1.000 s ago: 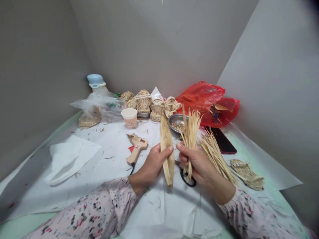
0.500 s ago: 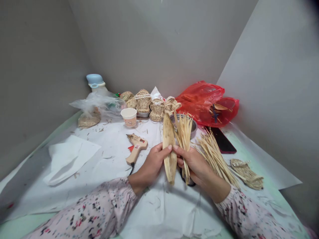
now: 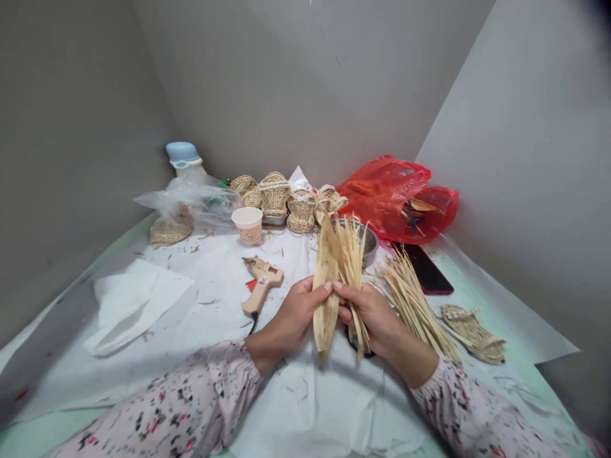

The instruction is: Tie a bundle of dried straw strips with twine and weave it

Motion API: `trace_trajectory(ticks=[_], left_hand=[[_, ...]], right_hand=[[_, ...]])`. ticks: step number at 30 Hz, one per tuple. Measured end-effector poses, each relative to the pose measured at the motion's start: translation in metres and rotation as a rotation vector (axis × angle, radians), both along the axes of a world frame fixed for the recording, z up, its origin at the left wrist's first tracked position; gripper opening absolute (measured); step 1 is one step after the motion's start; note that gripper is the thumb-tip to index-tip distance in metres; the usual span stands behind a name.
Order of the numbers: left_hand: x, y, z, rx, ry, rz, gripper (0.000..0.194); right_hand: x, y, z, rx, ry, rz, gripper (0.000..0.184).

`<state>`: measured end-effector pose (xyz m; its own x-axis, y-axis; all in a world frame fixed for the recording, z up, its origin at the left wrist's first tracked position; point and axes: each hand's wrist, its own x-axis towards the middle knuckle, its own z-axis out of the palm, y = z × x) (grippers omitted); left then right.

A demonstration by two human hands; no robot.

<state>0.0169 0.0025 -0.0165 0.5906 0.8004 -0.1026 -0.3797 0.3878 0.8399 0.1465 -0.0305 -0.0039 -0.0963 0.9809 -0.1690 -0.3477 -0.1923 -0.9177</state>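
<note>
My left hand (image 3: 296, 312) pinches a long, pale dried husk leaf (image 3: 325, 299) upright between thumb and fingers. My right hand (image 3: 370, 315) grips a bundle of shredded straw strips (image 3: 353, 270), pressed against the leaf's right side. The two hands nearly touch. Black-handled scissors (image 3: 356, 345) lie under the hands, mostly hidden. To the right of my right hand lies a loose pile of straw strips (image 3: 410, 299). A woven straw sandal (image 3: 472, 334) rests beyond it.
A hot glue gun (image 3: 261, 283) lies left of my hands on white paper (image 3: 305, 407). Behind are woven straw pieces (image 3: 274, 200), a paper cup (image 3: 247, 224), a metal bowl (image 3: 371, 245), a red plastic bag (image 3: 396, 197) and a black phone (image 3: 424, 270). Grey walls close the back and sides.
My right hand has moved left, bringing the straw bundle from apart to against the husk leaf. The hands now sit closer together, and the scissors are more hidden.
</note>
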Motion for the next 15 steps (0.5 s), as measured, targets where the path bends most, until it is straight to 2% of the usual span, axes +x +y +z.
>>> trace_trajectory(ticks=[4,9,13,15], left_hand=[[0.0,0.0,0.001,0.016,-0.041,-0.013,0.033],[0.0,0.002,0.003,0.031,-0.025,0.089,0.032],[0.001,0.003,0.005,0.018,-0.026,0.124,0.034],[0.001,0.003,0.006,0.004,-0.003,0.158,0.034]], right_hand=[[0.001,0.001,0.0,-0.003,0.06,-0.006,0.036],[0.0,0.002,0.003,-0.024,0.147,-0.179,0.026],[0.004,-0.001,0.021,-0.067,0.209,-0.193,0.024],[0.009,-0.004,0.035,-0.027,0.287,-0.156,0.019]])
